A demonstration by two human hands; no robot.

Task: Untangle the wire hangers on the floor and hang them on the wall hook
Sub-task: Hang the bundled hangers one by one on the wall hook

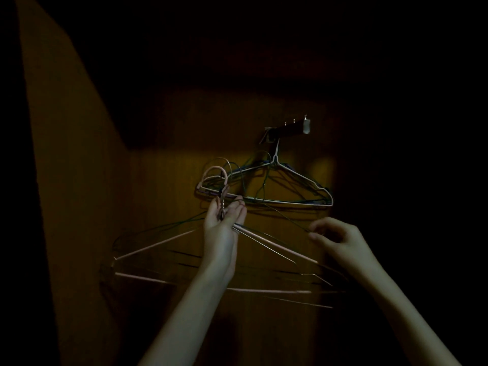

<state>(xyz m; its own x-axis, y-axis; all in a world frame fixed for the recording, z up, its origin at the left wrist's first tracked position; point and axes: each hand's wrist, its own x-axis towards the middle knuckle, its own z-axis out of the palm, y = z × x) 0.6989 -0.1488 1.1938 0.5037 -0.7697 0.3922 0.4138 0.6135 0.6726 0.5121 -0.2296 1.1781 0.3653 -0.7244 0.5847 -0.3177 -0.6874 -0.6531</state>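
Observation:
The scene is very dark. A metal wall hook bar with small pegs juts from a wooden wall. A pale wire hanger hangs from it, with dark hangers behind it. My left hand is raised, palm toward me, and grips the twisted necks of a bunch of wire hangers; a pink hook rises above the fingers. The bunch spreads below both forearms. My right hand pinches a thin dark wire that runs up toward the hanging hangers.
The wooden wall fills the view, lit dimly in the middle. A brighter wooden panel slants down the left side. The top and right of the view are black.

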